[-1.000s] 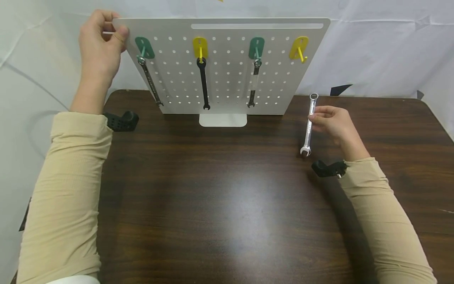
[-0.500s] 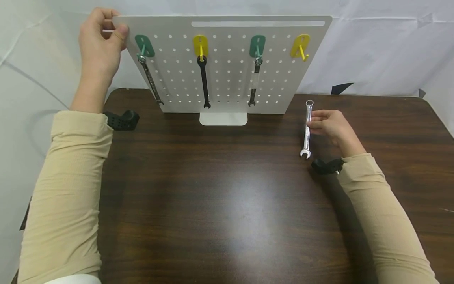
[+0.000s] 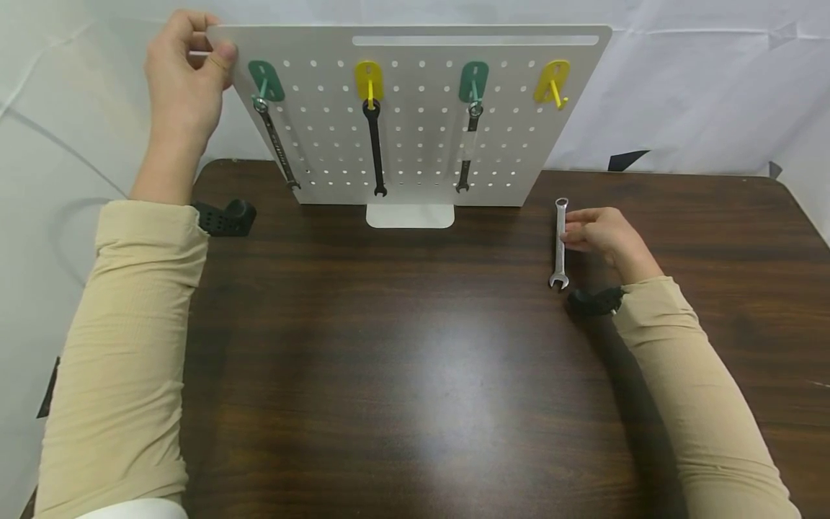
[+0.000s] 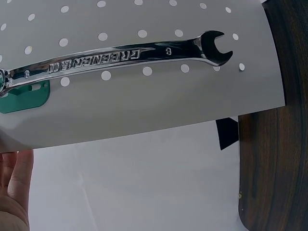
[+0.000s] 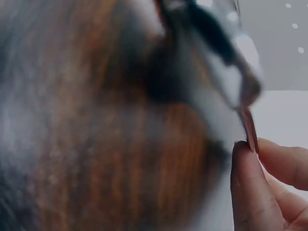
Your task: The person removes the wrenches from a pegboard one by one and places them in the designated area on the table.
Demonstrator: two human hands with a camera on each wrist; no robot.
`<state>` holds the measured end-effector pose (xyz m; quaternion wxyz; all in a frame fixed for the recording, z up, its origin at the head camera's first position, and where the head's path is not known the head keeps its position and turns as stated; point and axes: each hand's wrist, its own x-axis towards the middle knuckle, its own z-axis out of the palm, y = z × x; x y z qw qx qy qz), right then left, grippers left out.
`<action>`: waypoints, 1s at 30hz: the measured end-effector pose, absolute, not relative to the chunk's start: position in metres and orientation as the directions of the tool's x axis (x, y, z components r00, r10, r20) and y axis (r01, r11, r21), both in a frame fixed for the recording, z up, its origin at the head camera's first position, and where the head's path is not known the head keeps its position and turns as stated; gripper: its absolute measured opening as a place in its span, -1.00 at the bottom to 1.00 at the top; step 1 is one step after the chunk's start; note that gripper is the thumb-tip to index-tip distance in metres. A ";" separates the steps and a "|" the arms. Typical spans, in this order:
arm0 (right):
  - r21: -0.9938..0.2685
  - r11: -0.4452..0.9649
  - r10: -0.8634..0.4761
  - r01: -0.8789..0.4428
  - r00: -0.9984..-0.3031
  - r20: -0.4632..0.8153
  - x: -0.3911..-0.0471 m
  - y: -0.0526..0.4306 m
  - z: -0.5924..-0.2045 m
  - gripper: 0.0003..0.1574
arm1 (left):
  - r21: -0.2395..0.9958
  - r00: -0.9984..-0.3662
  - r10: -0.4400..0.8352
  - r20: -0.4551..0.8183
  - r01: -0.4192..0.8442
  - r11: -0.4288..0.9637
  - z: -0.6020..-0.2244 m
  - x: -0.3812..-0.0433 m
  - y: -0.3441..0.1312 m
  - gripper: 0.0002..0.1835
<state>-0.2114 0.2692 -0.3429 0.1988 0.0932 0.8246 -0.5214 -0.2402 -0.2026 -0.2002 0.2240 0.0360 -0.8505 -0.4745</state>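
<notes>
My left hand [image 3: 184, 79] grips the upper left corner of a grey pegboard [image 3: 421, 151], thumb in front. The right hand [image 3: 603, 234] pinches a silver combination wrench [image 3: 560, 252] by its shank, over the table right of the board. Its ring end points away and its open end toward me; the right wrist view shows it large and blurred. Three wrenches hang on the board: a shiny one [image 4: 120, 57] on the left green hook, a black one [image 3: 375, 148] on a yellow hook, and another [image 3: 468, 148] on the second green hook. The rightmost yellow hook [image 3: 552, 85] holds nothing.
The pegboard stands on a white foot [image 3: 410, 216] at the back of a dark wooden table [image 3: 389, 346]. White sheeting [image 3: 700, 94] hangs behind it, with a black patch [image 3: 626, 160] low on the right. Black wrist mounts [image 3: 227, 218] sit at both cuffs.
My right hand has drifted slightly left and toward me, with the wrench's ring end dropping lower in view. The left hand keeps its grip on the board's corner.
</notes>
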 end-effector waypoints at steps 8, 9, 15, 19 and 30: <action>-0.782 0.507 -0.037 0.362 -0.897 -0.440 -0.210 0.269 -0.343 -0.25 | 0.827 -0.895 -0.281 0.346 0.150 0.542 -0.200 -0.241 -0.202 -0.69; -0.784 0.505 -0.037 0.361 -0.899 -0.437 -0.210 0.269 -0.343 -0.25 | 0.830 -0.896 -0.281 0.344 0.150 0.537 -0.199 -0.240 -0.202 -0.69; -0.797 0.485 -0.030 0.360 -0.904 -0.426 -0.211 0.269 -0.344 -0.26 | 0.830 -0.897 -0.277 0.345 0.154 0.536 -0.199 -0.240 -0.203 -0.68; -0.790 0.488 -0.021 0.370 -0.900 -0.435 -0.211 0.269 -0.343 -0.26 | 0.827 -0.896 -0.274 0.348 0.156 0.541 -0.200 -0.240 -0.203 -0.68; -0.818 0.482 -0.027 0.315 -0.927 -0.373 -0.210 0.266 -0.342 -0.34 | 0.822 -0.896 -0.274 0.349 0.152 0.549 -0.200 -0.240 -0.203 -0.66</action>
